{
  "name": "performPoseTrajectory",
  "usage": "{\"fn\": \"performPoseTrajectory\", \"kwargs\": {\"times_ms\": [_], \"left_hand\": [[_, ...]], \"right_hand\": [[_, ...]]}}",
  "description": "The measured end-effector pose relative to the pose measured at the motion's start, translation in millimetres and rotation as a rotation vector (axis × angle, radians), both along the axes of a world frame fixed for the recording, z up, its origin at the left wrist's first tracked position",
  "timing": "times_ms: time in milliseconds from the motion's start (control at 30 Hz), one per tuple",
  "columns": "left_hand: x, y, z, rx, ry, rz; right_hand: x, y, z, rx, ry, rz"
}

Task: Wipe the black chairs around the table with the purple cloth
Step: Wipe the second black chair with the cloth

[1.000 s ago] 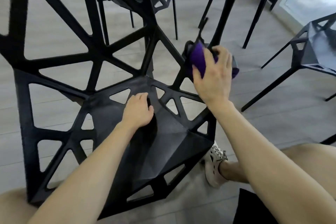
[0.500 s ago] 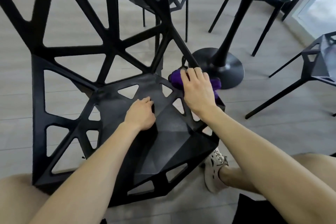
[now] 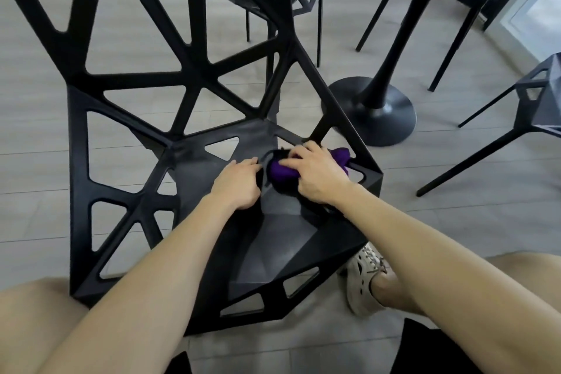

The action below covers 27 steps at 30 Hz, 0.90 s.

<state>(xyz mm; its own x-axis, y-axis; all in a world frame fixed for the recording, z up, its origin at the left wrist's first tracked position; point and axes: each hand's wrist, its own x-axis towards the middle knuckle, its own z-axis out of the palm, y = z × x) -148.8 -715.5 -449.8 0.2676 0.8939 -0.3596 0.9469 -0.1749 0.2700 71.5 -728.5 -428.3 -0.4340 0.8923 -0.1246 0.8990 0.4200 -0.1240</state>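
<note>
**Wiping the nearest black chair [image 3: 77, 176].** The right hand [image 3: 318, 177] grips the bunched purple cloth [image 3: 280, 171], fingers curled over it, and presses it onto the far right corner of the seat [image 3: 273, 252]. The cloth's long axis runs left to right, toward the seat edge. The left hand [image 3: 236, 185] rests on the seat just to the cloth's left, fingers loosely bent and holding nothing. The broad panel nearer the person probably comes next.

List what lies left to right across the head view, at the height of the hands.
Lattice back of the near black chair → left hand → right hand gripping the purple cloth → round table base → black chair at the right edge.
</note>
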Motion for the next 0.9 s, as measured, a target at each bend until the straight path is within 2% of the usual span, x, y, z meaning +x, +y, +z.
{"fn": "performPoseTrajectory", "kwargs": {"times_ms": [133,267,367,533,700,800,900], "left_hand": [[5,-5,3,-0.025,-0.028,0.008],[10,-14,2,-0.021,0.017,0.007],[6,-10,2,-0.021,0.048,-0.041],[12,-10,-9,0.014,0.024,-0.010],[21,-8,-10,-0.017,0.100,-0.023],[17,-3,-14,-0.048,0.102,-0.010],[14,-2,-18,-0.046,0.076,-0.010]], "right_hand": [[33,-29,11,-0.042,0.041,0.114],[-4,23,13,0.148,0.011,0.007],[-9,22,4,0.071,-0.092,0.034],[50,-46,27,-0.067,-0.035,0.233],[22,18,40,0.178,-0.193,0.299],[34,18,33,0.048,-0.311,0.309],[70,-17,37,0.041,-0.218,0.328]]}}
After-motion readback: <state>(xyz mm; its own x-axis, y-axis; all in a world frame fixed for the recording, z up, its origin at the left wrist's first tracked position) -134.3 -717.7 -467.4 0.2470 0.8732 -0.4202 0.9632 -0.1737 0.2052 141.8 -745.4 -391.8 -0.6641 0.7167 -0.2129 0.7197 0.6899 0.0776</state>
